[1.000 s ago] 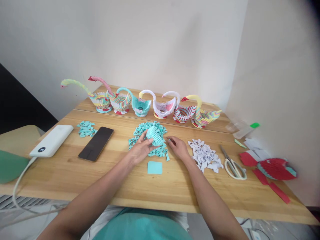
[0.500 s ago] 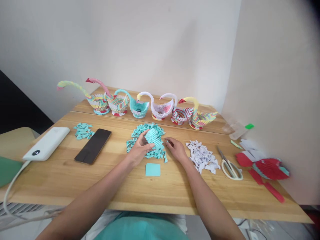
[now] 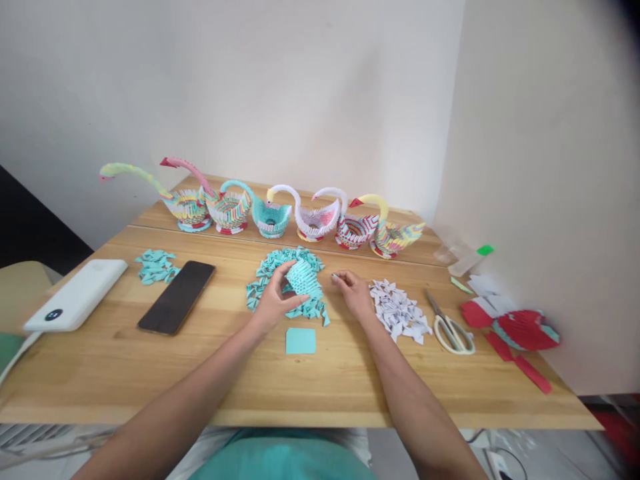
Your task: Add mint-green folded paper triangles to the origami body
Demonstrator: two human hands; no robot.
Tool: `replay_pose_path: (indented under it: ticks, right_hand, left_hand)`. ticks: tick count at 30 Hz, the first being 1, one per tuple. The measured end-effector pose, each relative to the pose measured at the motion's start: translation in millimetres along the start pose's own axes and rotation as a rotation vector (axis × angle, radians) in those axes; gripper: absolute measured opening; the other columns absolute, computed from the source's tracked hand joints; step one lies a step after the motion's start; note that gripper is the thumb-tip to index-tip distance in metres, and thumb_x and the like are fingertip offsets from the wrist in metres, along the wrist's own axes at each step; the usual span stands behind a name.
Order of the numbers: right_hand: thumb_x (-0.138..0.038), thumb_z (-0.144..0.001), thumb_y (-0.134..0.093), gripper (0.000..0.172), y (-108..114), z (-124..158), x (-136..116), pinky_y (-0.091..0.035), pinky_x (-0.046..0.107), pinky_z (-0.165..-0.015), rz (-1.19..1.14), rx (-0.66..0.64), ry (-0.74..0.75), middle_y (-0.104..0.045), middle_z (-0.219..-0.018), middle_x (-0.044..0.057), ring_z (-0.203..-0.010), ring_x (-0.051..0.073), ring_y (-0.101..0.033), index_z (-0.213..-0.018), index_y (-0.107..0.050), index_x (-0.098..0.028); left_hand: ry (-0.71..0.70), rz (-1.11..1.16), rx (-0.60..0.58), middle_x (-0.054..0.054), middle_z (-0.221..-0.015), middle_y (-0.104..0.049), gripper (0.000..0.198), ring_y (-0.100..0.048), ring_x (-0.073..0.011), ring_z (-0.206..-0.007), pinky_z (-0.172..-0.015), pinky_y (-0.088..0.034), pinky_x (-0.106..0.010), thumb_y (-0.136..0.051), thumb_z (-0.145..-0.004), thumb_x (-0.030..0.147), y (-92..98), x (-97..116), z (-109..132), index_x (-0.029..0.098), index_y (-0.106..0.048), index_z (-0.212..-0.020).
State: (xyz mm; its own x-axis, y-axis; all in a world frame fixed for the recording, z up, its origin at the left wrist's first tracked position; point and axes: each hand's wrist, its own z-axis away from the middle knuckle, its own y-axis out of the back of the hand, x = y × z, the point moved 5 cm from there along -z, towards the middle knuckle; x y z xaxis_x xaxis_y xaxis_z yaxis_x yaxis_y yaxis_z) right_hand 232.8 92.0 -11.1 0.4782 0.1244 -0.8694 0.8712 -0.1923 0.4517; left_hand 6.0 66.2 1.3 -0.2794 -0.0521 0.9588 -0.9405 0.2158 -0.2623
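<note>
My left hand (image 3: 274, 299) grips a partly built teal paper model (image 3: 303, 278) made of folded pieces, held just above a heap of loose teal folded pieces (image 3: 277, 267). My right hand (image 3: 353, 292) rests on the wooden table (image 3: 150, 373) just right of the model, its fingers pinched together on a small piece I cannot make out. A flat teal paper rectangle (image 3: 301, 341) lies on the table in front of both hands.
Several paper swans (image 3: 270, 215) stand in a row along the back. A pile of white folded pieces (image 3: 397, 308), scissors (image 3: 450, 327) and red paper parts (image 3: 520, 333) lie to the right. A black phone (image 3: 177, 305), a small teal pile (image 3: 155, 265) and a white power bank (image 3: 75, 303) lie left.
My left hand has lifted and tilted the teal model a little. My right hand stays pinched beside it. The view has shifted slightly to the right.
</note>
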Motion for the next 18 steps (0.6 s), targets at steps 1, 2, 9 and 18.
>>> replay_pose_path:
  ticks: [1,2,9,18]
  right_hand:
    - [-0.044,-0.081,-0.064,0.025,0.9,-0.2,-0.5,-0.043,0.031,-0.071,-0.050,0.013,-0.011,-0.071,-0.079,0.003,-0.073,0.020,-0.061,-0.082,-0.069,-0.020]
    - [-0.046,-0.080,-0.066,0.026,1.3,-0.2,-1.3,-0.042,0.030,-0.069,-0.102,0.021,-0.020,-0.069,-0.074,0.001,-0.069,0.018,-0.058,-0.079,-0.068,-0.020]
    - [-0.051,-0.075,-0.074,0.031,-4.4,6.7,-17.3,-0.045,0.029,-0.070,-0.347,-0.035,-0.025,-0.068,-0.071,0.000,-0.068,0.016,-0.058,-0.080,-0.072,-0.020]
    - [-0.056,-0.066,-0.083,0.039,-16.5,19.0,-33.3,-0.051,0.032,-0.073,-0.676,-0.194,-0.139,-0.073,-0.074,0.002,-0.068,0.016,-0.063,-0.084,-0.074,-0.023]
  left_hand:
    - [-0.006,-0.017,0.004,-0.010,-0.142,-0.047,0.081,-0.048,-0.0267,-0.127,-0.091,-0.049,-0.032,-0.086,-0.062,0.033,0.3,-0.6,-0.1,0.024,-0.047,-0.133]
    - [-0.012,-0.029,0.006,-0.011,-0.142,-0.047,0.081,-0.048,-0.0270,-0.127,-0.091,-0.049,-0.032,-0.086,-0.062,0.033,0.6,-1.3,-0.2,0.024,-0.048,-0.133]
    - [-0.032,-0.042,-0.006,-0.011,-0.134,-0.052,0.080,-0.053,-0.0265,-0.121,-0.087,-0.053,-0.033,-0.085,-0.063,0.035,-1.0,-3.0,-0.1,0.023,-0.047,-0.133]
    - [-0.034,-0.093,-0.001,-0.011,-0.141,-0.046,0.078,-0.049,-0.0272,-0.123,-0.082,-0.053,-0.030,-0.084,-0.065,0.035,-0.7,-3.1,1.0,0.024,-0.048,-0.134]
